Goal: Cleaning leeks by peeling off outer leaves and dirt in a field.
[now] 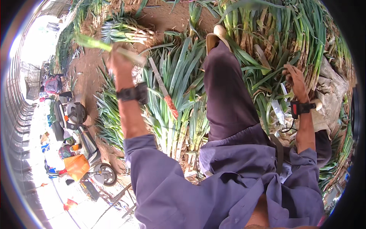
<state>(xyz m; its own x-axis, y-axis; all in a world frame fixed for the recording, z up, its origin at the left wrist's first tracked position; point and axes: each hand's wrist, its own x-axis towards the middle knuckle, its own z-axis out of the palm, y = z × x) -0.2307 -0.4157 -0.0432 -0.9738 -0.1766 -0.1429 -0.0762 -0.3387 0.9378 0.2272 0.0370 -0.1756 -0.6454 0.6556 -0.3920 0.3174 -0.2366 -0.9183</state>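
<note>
My left hand (121,63), smeared by motion, is closed around a leek (93,42) with a pale green stalk, held out sideways at the upper left. Below and to the right of that hand, a knife (159,78) with a long blade and an orange-red wrapped handle lies on a large pile of leeks (182,84). My right hand (296,81) is over loose leek leaves on the right, its fingers loosely bent and somewhat apart, with nothing visible in them. Both wrists wear black straps with devices.
A bundle of leeks (127,30) lies on the brown soil (167,17). More leeks (263,28) stand along the far right, beside a crumpled beige sack (331,86). My bent leg (227,91) divides the piles. A motorbike with an orange cover (77,167) stands left.
</note>
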